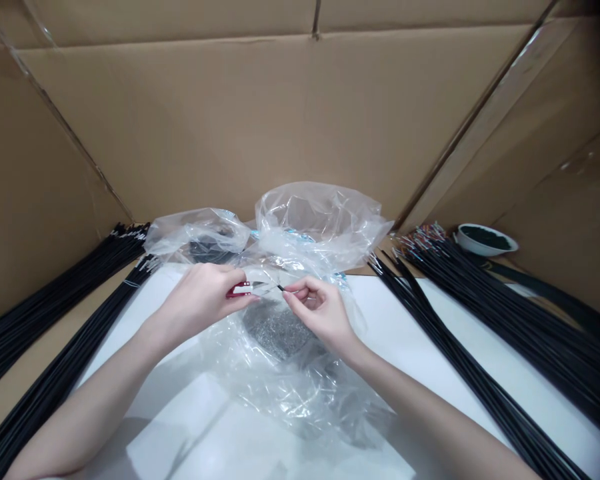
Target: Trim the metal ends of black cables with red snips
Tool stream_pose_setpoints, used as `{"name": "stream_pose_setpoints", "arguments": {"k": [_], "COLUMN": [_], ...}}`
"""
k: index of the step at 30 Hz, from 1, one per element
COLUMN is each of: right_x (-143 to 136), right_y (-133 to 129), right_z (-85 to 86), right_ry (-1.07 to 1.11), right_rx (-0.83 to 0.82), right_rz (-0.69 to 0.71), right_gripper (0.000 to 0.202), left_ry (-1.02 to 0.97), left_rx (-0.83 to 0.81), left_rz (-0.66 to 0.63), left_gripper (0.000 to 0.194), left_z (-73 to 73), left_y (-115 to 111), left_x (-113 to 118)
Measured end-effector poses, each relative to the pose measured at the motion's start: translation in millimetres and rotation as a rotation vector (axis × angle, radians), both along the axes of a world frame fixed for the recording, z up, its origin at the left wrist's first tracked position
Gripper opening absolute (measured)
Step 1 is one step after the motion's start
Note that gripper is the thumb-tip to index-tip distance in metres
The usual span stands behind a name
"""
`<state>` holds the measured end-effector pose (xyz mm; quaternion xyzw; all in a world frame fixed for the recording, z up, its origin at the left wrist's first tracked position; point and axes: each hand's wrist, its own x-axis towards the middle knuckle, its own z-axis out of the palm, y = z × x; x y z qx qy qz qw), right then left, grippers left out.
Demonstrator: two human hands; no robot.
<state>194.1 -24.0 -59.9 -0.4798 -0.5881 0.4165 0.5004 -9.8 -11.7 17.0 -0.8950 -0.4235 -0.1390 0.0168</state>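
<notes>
Tan cardboard walls (205,120) rose at the back and on both sides of a white work surface (180,400). Long bundles of black cable ran along its sides: an outer bundle (50,287) and an inner bundle (80,367) on the left, and a thick bundle (520,320) with multicoloured ends beside a narrower bundle (460,355) on the right. Crumpled clear plastic (320,393) spread across the middle, with a puffed clear bag (320,207) behind it and a smaller bag (195,227) of dark contents to the left.

Two bare hands met over the middle, close together but apart. The left hand (200,297) was closed around a red-handled tool (233,291), its narrow tips turned toward the other hand. The right hand (325,310) pinched a small black piece between thumb and forefinger. Below them lay a glittering grey heap (275,330) on the plastic. A white bowl (500,252) of dark green material stood at the far right. Smallest was the black piece (280,288), just beside the tool's tips; whether they touched could not be told.
</notes>
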Motion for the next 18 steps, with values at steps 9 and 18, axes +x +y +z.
{"name": "stream_pose_setpoints", "arguments": {"k": [9, 18], "right_x": [-5, -2], "right_y": [-9, -8], "right_z": [4.9, 7.5], "right_ry": [-0.088, -0.165], "right_rx": [0.062, 0.065], "right_rz": [0.082, 0.11], "right_gripper": [0.012, 0.019], "left_ry": [0.082, -0.023], "left_rx": [-0.012, -0.075], "left_rz": [0.019, -0.007], "left_gripper": [0.034, 0.036], "left_z": [-14.2, -25.1], "left_y": [1, 11], "left_x": [16, 11]}}
